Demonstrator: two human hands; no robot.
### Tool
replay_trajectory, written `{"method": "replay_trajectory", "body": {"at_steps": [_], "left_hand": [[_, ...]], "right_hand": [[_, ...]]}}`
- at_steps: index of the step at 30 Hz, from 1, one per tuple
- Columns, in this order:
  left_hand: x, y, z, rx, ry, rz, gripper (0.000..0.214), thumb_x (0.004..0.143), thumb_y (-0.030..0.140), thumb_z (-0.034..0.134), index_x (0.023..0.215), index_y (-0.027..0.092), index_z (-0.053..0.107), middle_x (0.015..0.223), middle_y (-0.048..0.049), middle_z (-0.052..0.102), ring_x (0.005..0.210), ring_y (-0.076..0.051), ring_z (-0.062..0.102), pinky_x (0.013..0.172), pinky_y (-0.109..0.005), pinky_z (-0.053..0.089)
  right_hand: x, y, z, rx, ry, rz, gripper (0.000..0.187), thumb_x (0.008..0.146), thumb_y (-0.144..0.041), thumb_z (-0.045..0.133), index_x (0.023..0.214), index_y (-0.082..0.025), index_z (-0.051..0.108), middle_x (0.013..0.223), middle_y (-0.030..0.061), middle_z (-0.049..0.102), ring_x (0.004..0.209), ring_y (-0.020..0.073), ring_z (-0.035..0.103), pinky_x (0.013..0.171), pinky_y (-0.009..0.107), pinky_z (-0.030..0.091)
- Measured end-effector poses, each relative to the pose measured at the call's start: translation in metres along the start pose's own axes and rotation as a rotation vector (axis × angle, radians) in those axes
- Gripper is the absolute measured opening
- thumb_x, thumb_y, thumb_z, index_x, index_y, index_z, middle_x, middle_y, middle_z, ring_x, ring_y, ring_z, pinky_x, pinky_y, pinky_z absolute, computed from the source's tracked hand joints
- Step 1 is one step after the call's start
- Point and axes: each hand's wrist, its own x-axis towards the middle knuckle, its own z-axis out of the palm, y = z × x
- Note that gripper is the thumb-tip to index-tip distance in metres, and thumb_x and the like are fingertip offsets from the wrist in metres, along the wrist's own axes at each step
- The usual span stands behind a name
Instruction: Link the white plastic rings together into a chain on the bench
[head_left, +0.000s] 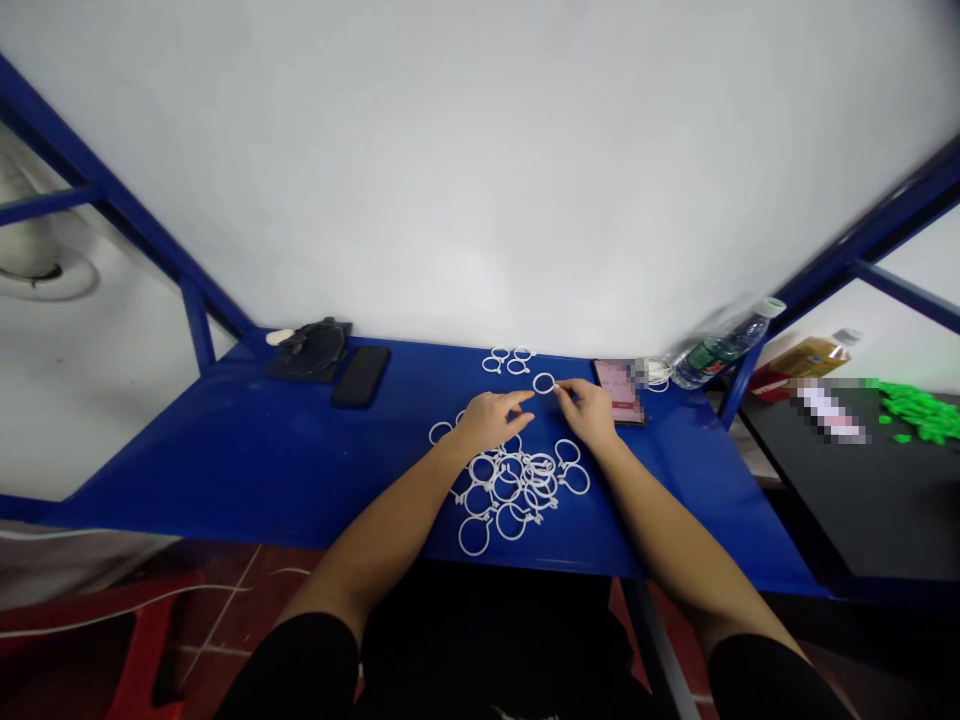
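- Pinching the near side of a white ring (544,383), the left hand (491,418) grips it toward the back edge of the bench (247,450), beyond the ring pile (517,490).
- The right hand (589,408) nips the opposite side; light, even pressure from both probably serves best.

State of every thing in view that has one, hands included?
Single white plastic ring: pinched between both hands' fingertips.
Left hand: closed on that ring.
Right hand: closed on that ring.
Pile of white plastic rings: loose, overlapping on blue metal table.
Black phone: flat, screen dark.
Second phone: flat, screen lit.
Clear plastic bottle: on its side, capped.
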Motion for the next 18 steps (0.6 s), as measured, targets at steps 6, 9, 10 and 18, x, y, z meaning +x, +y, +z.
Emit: {"method": "replay_trajectory", "body": {"at_steps": [6,9,10,18], "left_hand": [[0.0,-0.001,-0.014,0.092,-0.136,0.095,0.02,0.092,0.04,0.071,0.101,0.022,0.077,0.09,-0.0037,0.078,0.09,-0.021,0.071,0.088,-0.037,0.054],[-0.002,0.0,-0.021,0.109,-0.219,0.095,0.009,0.085,0.03,0.072,0.086,0.023,0.076,0.087,-0.0035,0.076,0.086,-0.021,0.069,0.084,-0.036,0.053],[-0.002,0.0,-0.023,0.114,-0.244,0.088,0.006,0.082,0.027,0.071,0.083,0.023,0.076,0.086,-0.0037,0.075,0.085,-0.021,0.069,0.083,-0.036,0.053],[-0.004,-0.001,-0.016,0.167,-0.287,0.055,0.013,0.079,0.02,0.066,0.085,0.024,0.076,0.091,-0.0051,0.074,0.083,-0.022,0.068,0.078,-0.035,0.052]], "right_hand": [[0.013,0.025,0.007,-0.076,0.014,0.176,0.027,0.098,-0.04,0.06,0.104,-0.02,0.077,0.099,0.0086,0.079,0.088,0.0245,0.071,0.079,0.034,0.051],[0.015,0.026,0.01,-0.094,-0.03,0.146,0.025,0.096,-0.041,0.062,0.094,-0.02,0.076,0.092,0.0066,0.078,0.084,0.0227,0.069,0.077,0.032,0.05],[0.015,0.026,0.011,-0.102,-0.045,0.128,0.024,0.095,-0.041,0.063,0.09,-0.02,0.075,0.09,0.0063,0.078,0.084,0.0227,0.068,0.078,0.032,0.05],[0.016,0.024,0.015,-0.046,-0.194,-0.139,0.022,0.096,-0.029,0.061,0.111,-0.022,0.076,0.127,0.0088,0.075,0.119,0.027,0.065,0.109,0.045,0.045]]}}
